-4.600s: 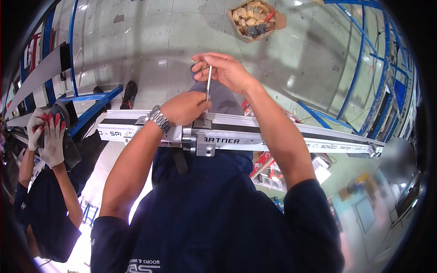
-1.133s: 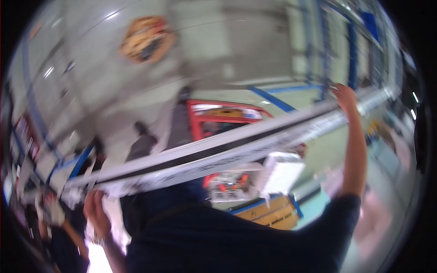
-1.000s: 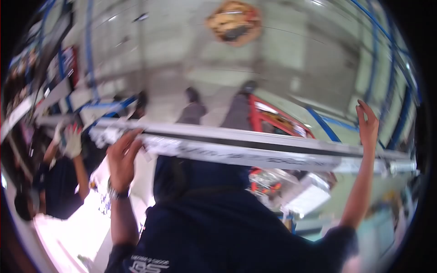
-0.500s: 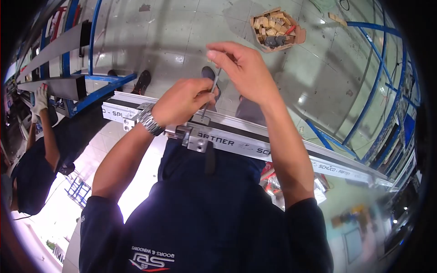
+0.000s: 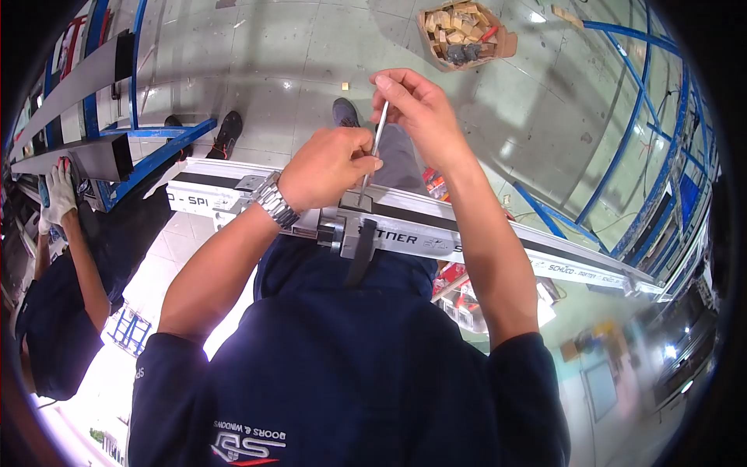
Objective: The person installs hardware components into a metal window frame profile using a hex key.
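Printed metal profile (image 5: 426, 241) first: in the head view I see it lying crosswise in front of the wearer's waist, its long run giving both hands a reachable edge. My left hand (image 5: 323, 170) is closed in a narrow pinch on the lower shaft of a slim metal rod (image 5: 380, 132), probably to keep the tip centred on the small plate (image 5: 356, 202) at the profile's upper side. My right hand (image 5: 426, 115) has its fingers curled around the rod's top end, which seems to be where turning leverage would come from. The rod leans slightly, its lower end at the plate.

The profile is pale and straight-edged, with a dark channel along its length and black lettering on the near face. Beside the plate, a metal fitting (image 5: 333, 232) joins rounded, cylindrical parts to squared ones. A dark, soft-looking strap (image 5: 360, 261) hangs over the near face. Linked, shiny metal forms the watch (image 5: 274, 201) on my left wrist.
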Available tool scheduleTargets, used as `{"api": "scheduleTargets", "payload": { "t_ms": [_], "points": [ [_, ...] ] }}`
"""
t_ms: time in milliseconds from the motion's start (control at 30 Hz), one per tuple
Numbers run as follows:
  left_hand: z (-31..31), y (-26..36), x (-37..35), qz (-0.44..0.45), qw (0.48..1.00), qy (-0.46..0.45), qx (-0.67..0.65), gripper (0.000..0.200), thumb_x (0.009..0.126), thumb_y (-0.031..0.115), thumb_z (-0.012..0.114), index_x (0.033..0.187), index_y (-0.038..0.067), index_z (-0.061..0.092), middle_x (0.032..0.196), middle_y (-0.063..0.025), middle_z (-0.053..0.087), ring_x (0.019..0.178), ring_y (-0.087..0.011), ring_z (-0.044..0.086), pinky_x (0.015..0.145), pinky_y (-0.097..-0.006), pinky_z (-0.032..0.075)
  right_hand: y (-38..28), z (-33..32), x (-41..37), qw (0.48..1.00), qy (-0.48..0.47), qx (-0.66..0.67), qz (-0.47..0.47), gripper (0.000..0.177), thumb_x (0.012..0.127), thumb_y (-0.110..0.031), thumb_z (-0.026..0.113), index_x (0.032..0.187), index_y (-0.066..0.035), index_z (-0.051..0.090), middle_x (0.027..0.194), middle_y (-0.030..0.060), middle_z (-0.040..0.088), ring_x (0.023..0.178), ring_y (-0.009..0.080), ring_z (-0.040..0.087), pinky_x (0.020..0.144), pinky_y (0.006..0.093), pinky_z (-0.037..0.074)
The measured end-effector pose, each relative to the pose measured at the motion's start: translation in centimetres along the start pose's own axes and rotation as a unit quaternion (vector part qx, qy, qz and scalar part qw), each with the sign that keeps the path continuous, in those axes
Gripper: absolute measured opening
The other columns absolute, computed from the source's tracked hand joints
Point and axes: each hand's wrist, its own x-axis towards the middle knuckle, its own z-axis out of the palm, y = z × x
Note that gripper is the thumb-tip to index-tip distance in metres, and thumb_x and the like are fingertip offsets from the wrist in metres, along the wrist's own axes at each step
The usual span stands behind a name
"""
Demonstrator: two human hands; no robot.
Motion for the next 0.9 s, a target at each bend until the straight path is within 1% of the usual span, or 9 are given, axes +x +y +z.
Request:
{"api": "scheduleTargets", "payload": {
  "t_ms": [100, 200, 300, 400, 500, 600, 700, 800, 900],
  "points": [
    [0.3, -0.6, 0.3, 0.019, 1.000, 0.005, 0.003, 0.025, 0.094, 0.019, 0.063, 0.081, -0.002, 0.062, 0.072, -0.0146, 0.071, 0.065, -0.0280, 0.070, 0.065, -0.0393, 0.052, 0.4, -0.2, 0.3, 0.998, -0.047, 0.030, 0.030, 0.036, 0.102, -0.037, 0.062, 0.115, -0.003, 0.066, 0.092, 0.0028, 0.067, 0.086, 0.0122, 0.065, 0.080, 0.0279, 0.051],
    [0.4, -1.0, 0.3, -0.005, 0.998, -0.008, -0.060, 0.026, 0.095, 0.018, 0.061, 0.079, -0.002, 0.062, 0.072, -0.0149, 0.071, 0.065, -0.0280, 0.071, 0.066, -0.0395, 0.053, 0.9, -1.0, 0.7, 0.996, -0.073, -0.017, 0.041, 0.040, 0.104, -0.040, 0.059, 0.115, -0.003, 0.066, 0.095, 0.0035, 0.068, 0.089, 0.0129, 0.066, 0.082, 0.0284, 0.052],
    [0.5, -1.4, 0.3, 0.023, 0.998, -0.002, -0.062, 0.027, 0.095, 0.018, 0.060, 0.078, -0.003, 0.062, 0.072, -0.0156, 0.071, 0.065, -0.0275, 0.071, 0.066, -0.0399, 0.054, 0.6, -1.5, 0.2, 0.993, -0.096, -0.035, 0.063, 0.038, 0.105, -0.036, 0.057, 0.117, -0.001, 0.064, 0.098, 0.0043, 0.065, 0.092, 0.0152, 0.065, 0.091, 0.0346, 0.053],
    [0.3, -1.2, 0.3, 0.013, 0.999, -0.018, -0.024, 0.025, 0.098, 0.019, 0.060, 0.087, -0.003, 0.064, 0.078, -0.0108, 0.073, 0.066, -0.0156, 0.068, 0.064, -0.0311, 0.054, 0.7, -1.7, 0.3, 0.988, -0.061, -0.139, 0.028, 0.039, 0.102, -0.041, 0.061, 0.103, -0.002, 0.067, 0.090, 0.0026, 0.064, 0.086, 0.0118, 0.063, 0.084, 0.0310, 0.051],
    [0.8, -1.5, 0.2, 0.025, 0.998, -0.008, -0.053, 0.028, 0.098, 0.021, 0.060, 0.086, -0.004, 0.064, 0.077, -0.0134, 0.073, 0.066, -0.0199, 0.070, 0.065, -0.0341, 0.054, -0.9, -1.8, 0.3, 0.936, -0.017, -0.350, 0.042, 0.045, 0.096, -0.048, 0.067, 0.084, -0.005, 0.066, 0.074, 0.0000, 0.058, 0.072, 0.0092, 0.057, 0.069, 0.0290, 0.046],
    [1.0, -1.7, 0.1, 0.050, 0.998, 0.016, 0.031, 0.028, 0.096, 0.021, 0.059, 0.084, -0.004, 0.064, 0.076, -0.0156, 0.072, 0.068, -0.0243, 0.072, 0.066, -0.0373, 0.054, -2.0, -0.5, -0.3, 0.899, 0.038, -0.434, 0.038, 0.051, 0.091, -0.051, 0.072, 0.071, -0.006, 0.060, 0.062, -0.0017, 0.050, 0.062, 0.0090, 0.049, 0.058, 0.0305, 0.039],
    [1.2, -1.8, 0.0, 0.072, 0.993, 0.048, 0.082, 0.027, 0.095, 0.021, 0.059, 0.085, -0.004, 0.065, 0.076, -0.0173, 0.072, 0.070, -0.0274, 0.073, 0.068, -0.0392, 0.054, -2.4, -0.2, -0.1, 0.872, 0.051, -0.486, 0.033, 0.060, 0.088, -0.055, 0.071, 0.075, 0.004, 0.068, 0.058, 0.0098, 0.055, 0.060, 0.0199, 0.054, 0.060, 0.0392, 0.046],
    [0.9, -1.2, -0.2, 0.038, 0.998, 0.018, 0.044, 0.028, 0.096, 0.020, 0.060, 0.087, -0.005, 0.066, 0.076, -0.0179, 0.072, 0.069, -0.0275, 0.073, 0.069, -0.0397, 0.054, -2.7, 0.1, -0.1, 0.863, 0.057, -0.501, 0.024, 0.059, 0.088, -0.055, 0.070, 0.078, 0.004, 0.070, 0.059, 0.0121, 0.057, 0.058, 0.0230, 0.054, 0.062, 0.0413, 0.047],
    [0.8, -1.2, -0.2, 0.043, 0.998, 0.012, 0.054, 0.030, 0.096, 0.022, 0.060, 0.090, -0.006, 0.066, 0.077, -0.0184, 0.072, 0.068, -0.0279, 0.073, 0.069, -0.0393, 0.054, -2.5, -0.1, 0.2, 0.868, 0.060, -0.490, 0.050, 0.059, 0.088, -0.055, 0.070, 0.079, 0.004, 0.071, 0.060, 0.0129, 0.059, 0.057, 0.0235, 0.055, 0.062, 0.0420, 0.048]
  ]
}}
